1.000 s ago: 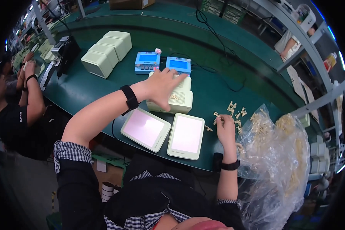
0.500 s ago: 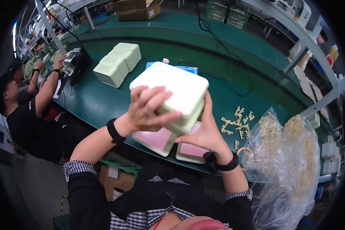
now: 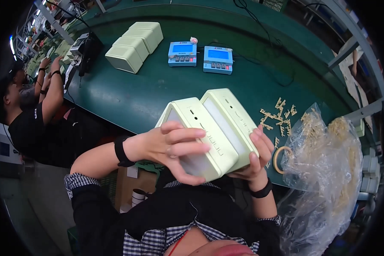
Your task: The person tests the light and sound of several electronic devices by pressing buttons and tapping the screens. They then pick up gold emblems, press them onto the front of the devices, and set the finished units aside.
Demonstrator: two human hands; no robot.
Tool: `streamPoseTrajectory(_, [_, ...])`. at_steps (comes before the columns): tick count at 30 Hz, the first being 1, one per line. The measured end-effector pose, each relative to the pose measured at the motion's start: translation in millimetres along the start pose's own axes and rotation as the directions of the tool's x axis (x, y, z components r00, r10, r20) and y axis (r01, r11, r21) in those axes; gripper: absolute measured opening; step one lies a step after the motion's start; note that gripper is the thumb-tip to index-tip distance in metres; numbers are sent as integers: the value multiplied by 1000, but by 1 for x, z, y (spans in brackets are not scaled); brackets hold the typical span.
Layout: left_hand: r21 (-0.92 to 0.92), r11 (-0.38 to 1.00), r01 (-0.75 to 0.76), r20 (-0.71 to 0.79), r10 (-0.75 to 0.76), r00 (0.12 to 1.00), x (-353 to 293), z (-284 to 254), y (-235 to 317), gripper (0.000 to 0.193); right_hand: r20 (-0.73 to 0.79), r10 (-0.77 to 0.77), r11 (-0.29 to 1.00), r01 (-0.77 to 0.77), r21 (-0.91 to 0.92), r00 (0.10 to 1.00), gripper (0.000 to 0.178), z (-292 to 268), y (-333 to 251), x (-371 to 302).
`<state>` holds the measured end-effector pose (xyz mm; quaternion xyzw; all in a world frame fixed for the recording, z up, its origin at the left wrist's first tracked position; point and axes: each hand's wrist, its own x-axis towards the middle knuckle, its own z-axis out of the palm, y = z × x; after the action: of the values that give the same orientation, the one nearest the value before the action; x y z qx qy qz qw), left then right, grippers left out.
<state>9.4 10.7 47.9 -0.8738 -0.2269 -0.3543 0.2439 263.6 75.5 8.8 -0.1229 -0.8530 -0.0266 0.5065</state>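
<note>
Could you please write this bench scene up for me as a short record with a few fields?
Left hand: grips the near side of a pair of pale green cases
Right hand: supports the pair from below
Cases held: two, side by side, lifted above the green bench
On bench: four more pale green cases, two blue meters, small tan parts, tape ring
Right side: clear plastic bag
Left side: another person working

Long green workbench [image 3: 128, 102] curves thru the room, assembly-line style. On it: 4 pale green boxes [image 3: 134, 45] in a row, 2 blue meters [image 3: 200, 55] w/ screens, black cables [image 3: 264, 42] trailing back. Small tan parts [image 3: 279, 113] scattered near a clear plastic bag [image 3: 328, 170] at right. Grey metal rack frame [image 3: 354, 47] upper right. A co-worker [image 3: 30, 123] in black sits at left. Ceiling lights [image 3: 10, 42] far left.
</note>
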Motion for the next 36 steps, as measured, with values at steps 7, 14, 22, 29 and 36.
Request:
streamPoseTrajectory(7, [64,998,-10,-11,11,1000,1,12,-20,51,-14,-38,994,36,-106,999,91,-11,4,-3])
streamPoseTrajectory(14, [-122,993,-2,140,19,990,-11,-3,-45,58,94,243,957,-255,141,965,101,-17,11,-28])
streamPoseTrajectory(22, [29,1000,-2,150,-2,989,-23,-5,-44,71,521,357,922,-382,-64,775,118,-33,25,-1])
streamPoseTrajectory(29, [59,996,60,218,-71,973,-17,-19,-45,84,764,412,885,-416,-207,496,123,-34,25,52])
streamPoseTrajectory(36, [94,992,86,400,-116,909,-26,-36,-51,86,795,391,880,-442,-174,465,111,-22,23,63])
